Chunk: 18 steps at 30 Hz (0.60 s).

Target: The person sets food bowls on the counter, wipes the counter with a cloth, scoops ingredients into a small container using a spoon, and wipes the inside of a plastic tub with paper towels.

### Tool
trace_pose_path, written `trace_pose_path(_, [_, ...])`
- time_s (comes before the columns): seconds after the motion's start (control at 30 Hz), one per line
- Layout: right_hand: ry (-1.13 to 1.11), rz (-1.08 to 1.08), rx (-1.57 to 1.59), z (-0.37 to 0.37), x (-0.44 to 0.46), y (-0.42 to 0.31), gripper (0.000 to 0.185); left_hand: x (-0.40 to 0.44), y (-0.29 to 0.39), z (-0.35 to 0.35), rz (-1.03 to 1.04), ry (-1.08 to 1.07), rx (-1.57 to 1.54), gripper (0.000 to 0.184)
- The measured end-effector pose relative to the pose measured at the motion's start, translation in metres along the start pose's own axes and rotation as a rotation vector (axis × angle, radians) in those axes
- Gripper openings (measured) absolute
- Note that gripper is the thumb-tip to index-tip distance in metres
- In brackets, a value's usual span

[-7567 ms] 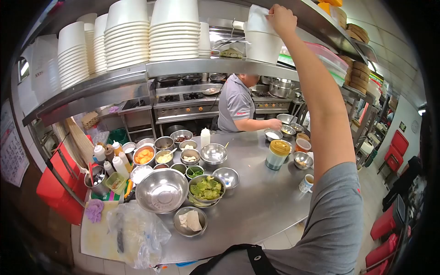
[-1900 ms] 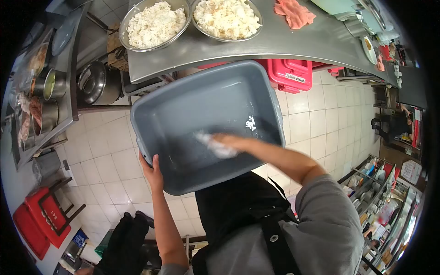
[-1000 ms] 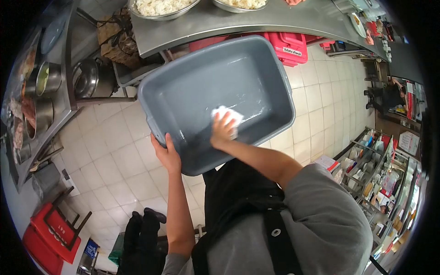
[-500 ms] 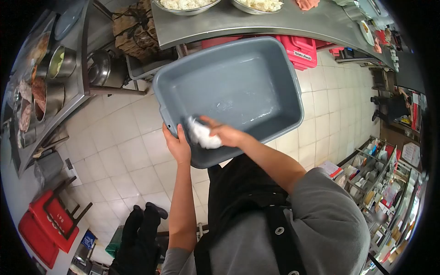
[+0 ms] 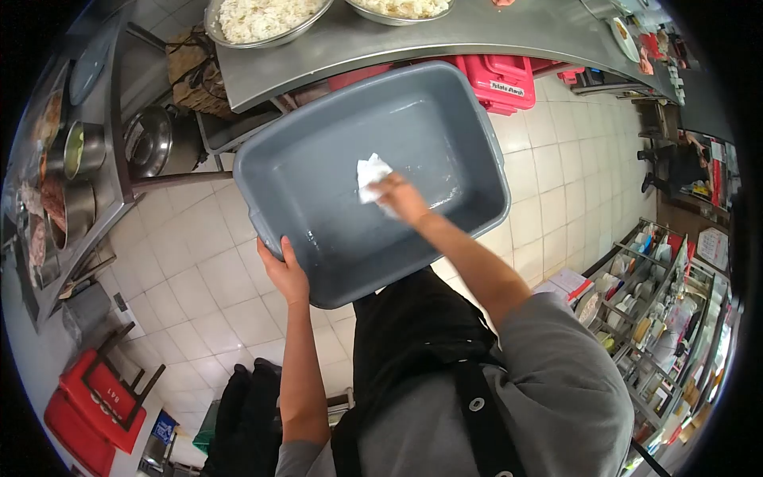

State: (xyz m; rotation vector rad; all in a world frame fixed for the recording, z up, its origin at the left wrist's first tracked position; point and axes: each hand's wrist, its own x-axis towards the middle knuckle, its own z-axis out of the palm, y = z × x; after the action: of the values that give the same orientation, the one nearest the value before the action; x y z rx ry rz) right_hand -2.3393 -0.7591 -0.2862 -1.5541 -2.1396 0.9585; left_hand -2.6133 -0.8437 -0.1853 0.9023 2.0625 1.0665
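Observation:
A large grey plastic tub [image 5: 334, 131] is held up in front of my body, its inside facing me, with wet streaks on its floor. My left hand [image 5: 284, 273] grips the tub's lower left rim, thumb on the inner side. Inside the tub, my right hand [image 5: 401, 197] is closed on a crumpled white paper towel [image 5: 370, 173], which lies against the floor near the middle. Part of the towel is hidden under the fingers.
A steel table [image 5: 334, 40] carrying bowls of rice [image 5: 266, 17] borders the tub's far side. Red lidded bins [image 5: 499, 79] stand below it. Steel pots [image 5: 79, 215] line the left counter. A person's dark-clothed legs [image 5: 242, 413] are at lower left; crowded shelves [image 5: 636, 310] stand right.
My right hand has moved the paper towel from the tub's lower left corner up and right to the middle of its floor. The tub and left hand have shifted slightly left.

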Motion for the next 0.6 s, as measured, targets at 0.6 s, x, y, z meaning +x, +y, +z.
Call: trace_pose_path(0.6, [-0.165, 0.459, -0.354, -0.089, 0.015, 0.095, 0.074, -0.003, 0.0, 0.002, 0.033, 0.018, 0.07, 0.055])
